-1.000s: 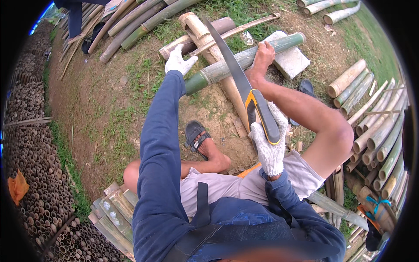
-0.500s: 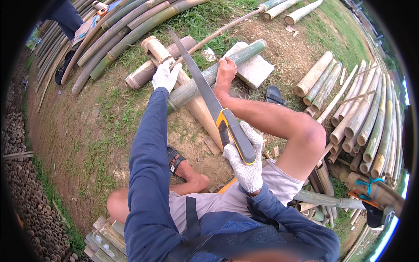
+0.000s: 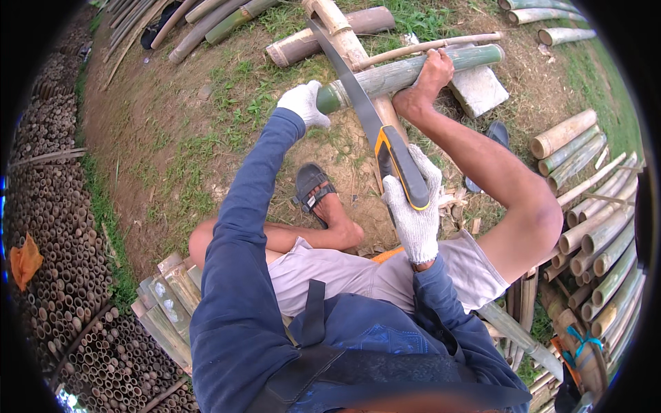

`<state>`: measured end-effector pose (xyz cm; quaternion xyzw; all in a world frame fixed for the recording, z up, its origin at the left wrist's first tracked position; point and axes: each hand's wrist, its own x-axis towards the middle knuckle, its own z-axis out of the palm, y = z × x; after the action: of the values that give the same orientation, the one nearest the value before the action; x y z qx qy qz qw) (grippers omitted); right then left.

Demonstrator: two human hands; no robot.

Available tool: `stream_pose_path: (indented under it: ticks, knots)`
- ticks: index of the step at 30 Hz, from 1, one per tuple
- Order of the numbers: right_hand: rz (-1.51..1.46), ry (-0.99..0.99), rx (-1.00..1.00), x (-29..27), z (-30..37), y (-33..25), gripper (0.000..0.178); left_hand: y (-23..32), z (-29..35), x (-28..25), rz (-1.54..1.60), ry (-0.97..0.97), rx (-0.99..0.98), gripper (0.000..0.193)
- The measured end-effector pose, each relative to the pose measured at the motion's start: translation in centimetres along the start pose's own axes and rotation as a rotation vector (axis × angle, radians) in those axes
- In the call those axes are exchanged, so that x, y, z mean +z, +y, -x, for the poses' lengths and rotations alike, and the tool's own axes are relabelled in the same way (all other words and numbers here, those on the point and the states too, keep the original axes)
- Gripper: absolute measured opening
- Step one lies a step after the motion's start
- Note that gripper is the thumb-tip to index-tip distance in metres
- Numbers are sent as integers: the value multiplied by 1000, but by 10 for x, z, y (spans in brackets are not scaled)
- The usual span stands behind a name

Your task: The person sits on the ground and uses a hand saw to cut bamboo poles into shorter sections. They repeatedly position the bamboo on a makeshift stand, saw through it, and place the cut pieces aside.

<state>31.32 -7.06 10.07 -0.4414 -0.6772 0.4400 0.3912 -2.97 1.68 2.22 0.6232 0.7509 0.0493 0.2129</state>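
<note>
My right hand [image 3: 421,220], in a white knitted glove, is closed around the black and yellow handle of a hand saw [image 3: 370,118]. The long blade slants up and left, passing over a green bamboo pole [image 3: 403,74] near its left end; whether its teeth touch the bamboo I cannot tell. At that left end my left hand [image 3: 303,104], gloved too, has its fingers wrapped round the pole. My bare right foot [image 3: 428,77] presses on the pole farther right. Beneath lies a pale bamboo support [image 3: 344,40], running toward me, with a thick brown bamboo piece [image 3: 375,20] across it.
A thin bamboo strip [image 3: 441,45] lies just behind the pole. A whitish stone block [image 3: 480,93] sits under its right part, with a loose black sandal [image 3: 497,135] nearby. Cut bamboo lengths [image 3: 609,237] are piled on the right; stacked bamboo [image 3: 76,296] fills the left.
My left hand has moved from the bamboo support to the left end of the green pole and closed on it. The saw stays in my right hand. The whole view has shifted.
</note>
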Motion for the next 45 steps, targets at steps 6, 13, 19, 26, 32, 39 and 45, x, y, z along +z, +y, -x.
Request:
stream_pose_path:
  ticks: [6,13,19,26,32,39,45]
  knots:
    - [-101,-46,-58,32,-10,-3,53,1,-7,-4,-77,-8,-75,91]
    - [-115,-64,-61,28,-11,0,55,16,2,-1,-155,60,-139,83]
    - [-86,-139,-64,29,-7,-7,60,16,7,10,-175,122,-152,74]
    - [2,-155,-32,5,11,-6,61,20,10,5,-177,93,-136,72]
    - [100,-177,-13,-30,48,-9,61,14,6,9,-138,87,-140,73]
    - [-104,-111,-83,67,-79,10,48,28,12,25,-164,262,-211,74]
    - [-84,-170,-25,3,1,30,53,17,1,13,-170,156,-125,72]
